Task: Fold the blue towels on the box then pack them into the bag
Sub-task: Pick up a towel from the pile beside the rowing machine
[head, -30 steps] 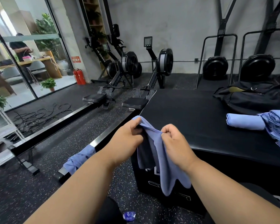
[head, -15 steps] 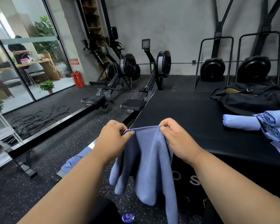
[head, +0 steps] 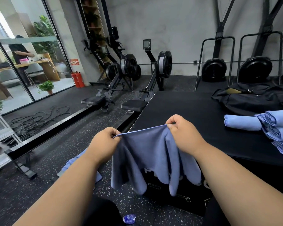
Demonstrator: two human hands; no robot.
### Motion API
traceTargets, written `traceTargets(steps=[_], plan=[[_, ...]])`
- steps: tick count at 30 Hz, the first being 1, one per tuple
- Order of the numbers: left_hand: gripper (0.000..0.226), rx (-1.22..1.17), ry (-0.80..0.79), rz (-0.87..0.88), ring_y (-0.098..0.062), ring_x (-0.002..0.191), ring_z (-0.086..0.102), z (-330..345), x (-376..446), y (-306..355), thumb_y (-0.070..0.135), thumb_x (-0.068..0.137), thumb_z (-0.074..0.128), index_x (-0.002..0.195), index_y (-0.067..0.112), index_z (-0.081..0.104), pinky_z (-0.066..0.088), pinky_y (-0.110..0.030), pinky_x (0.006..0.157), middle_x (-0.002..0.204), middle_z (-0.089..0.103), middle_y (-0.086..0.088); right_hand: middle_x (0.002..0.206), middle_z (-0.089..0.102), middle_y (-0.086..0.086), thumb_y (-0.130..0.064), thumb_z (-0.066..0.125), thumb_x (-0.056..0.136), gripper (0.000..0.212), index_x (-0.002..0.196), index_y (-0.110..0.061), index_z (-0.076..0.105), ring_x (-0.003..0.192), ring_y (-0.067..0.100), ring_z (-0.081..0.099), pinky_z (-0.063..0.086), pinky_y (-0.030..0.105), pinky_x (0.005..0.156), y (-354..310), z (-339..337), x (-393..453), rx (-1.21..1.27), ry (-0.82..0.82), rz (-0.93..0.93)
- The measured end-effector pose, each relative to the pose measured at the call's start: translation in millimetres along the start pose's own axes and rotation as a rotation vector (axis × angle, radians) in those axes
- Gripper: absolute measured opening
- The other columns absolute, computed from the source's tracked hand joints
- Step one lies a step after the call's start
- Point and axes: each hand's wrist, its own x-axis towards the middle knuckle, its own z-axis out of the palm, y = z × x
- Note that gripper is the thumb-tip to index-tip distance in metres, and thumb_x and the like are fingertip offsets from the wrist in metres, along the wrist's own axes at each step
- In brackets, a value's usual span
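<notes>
Both hands' fingers (head: pixel 114 133) pinch the blue towel's (head: pixel 147 154) top edge; it hangs below them.

Stack of folded towels (head: pixel 279 131), 3 o'clock: cut off by frame edge. Bag (head: pixel 252 100), 2 o'clock: right end cropped. Box (head: pixel 186 111): lettering hidden behind hanging towel (head: pixel 150 157).

The bag (head: pixel 252 100) lies at the box's (head: pixel 194 115) far right, with folded towels (head: pixel 268 126) stacked before it. Both hands hold a towel (head: pixel 147 154) over the box's near left corner; rowing machines (head: pixel 132 74) stand behind
</notes>
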Motion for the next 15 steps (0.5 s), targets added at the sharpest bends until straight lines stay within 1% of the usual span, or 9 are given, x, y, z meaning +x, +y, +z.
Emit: traceTargets(steps=[2,4,7,10,13,15], plan=[[0.010,-0.054,0.006,-0.028,-0.015,0.079,0.070,2,0,6,0.029,0.093,0.062,0.087,0.026,0.069,0.053,-0.030,0.071,0.080,0.075,0.005,0.083,0.066,-0.001,-0.021,0.049,0.104,0.018,0.093,-0.029,0.060,0.067,0.013,0.050,0.045,0.033,0.065,-1,-1,2,0.034,-0.005,0.025],[0.011,-0.043,0.007,-0.013,-0.014,0.075,0.069,4,0,13,0.030,0.092,0.060,0.086,0.025,0.068,0.054,-0.032,0.070,0.077,0.074,0.004,0.087,0.067,-0.005,-0.021,0.049,0.104,0.017,0.095,-0.029,0.062,0.072,0.013,0.054,0.046,0.031,0.066,-2,-2,4,0.075,0.006,0.056],[0.019,-0.093,-0.021,-0.009,-0.014,0.064,0.061,9,1,23,0.032,0.097,0.060,0.084,0.019,0.068,0.049,-0.031,0.063,0.072,0.072,0.005,0.096,0.069,-0.007,-0.022,0.050,0.103,0.016,0.097,-0.028,0.064,0.081,0.015,0.060,0.050,0.033,0.073,-4,-5,5,0.124,0.032,0.091],[0.030,-0.245,-0.100,-0.066,-0.014,0.058,0.050,14,3,26,0.033,0.101,0.061,0.076,0.016,0.065,0.043,-0.030,0.060,0.064,0.062,0.004,0.097,0.069,-0.006,-0.022,0.048,0.100,0.017,0.096,-0.029,0.064,0.078,0.015,0.058,0.049,0.033,0.071,-5,-8,5,0.123,0.043,0.114],[0.029,-0.442,-0.190,-0.112,-0.015,0.054,0.045,14,3,28,0.024,0.105,0.059,0.078,0.014,0.061,0.040,-0.027,0.054,0.064,0.056,-0.002,0.097,0.069,-0.005,-0.023,0.048,0.100,0.017,0.097,-0.029,0.063,0.077,0.014,0.058,0.049,0.034,0.070,-7,-11,4,0.129,0.043,0.135],[0.029,-0.571,-0.247,-0.163,-0.012,0.051,0.046,13,1,32,0.021,0.106,0.057,0.078,0.015,0.058,0.041,-0.023,0.048,0.064,0.054,-0.002,0.097,0.070,-0.005,-0.023,0.048,0.100,0.017,0.097,-0.029,0.064,0.077,0.013,0.058,0.048,0.033,0.070,-8,-10,2,0.148,0.030,0.138]])
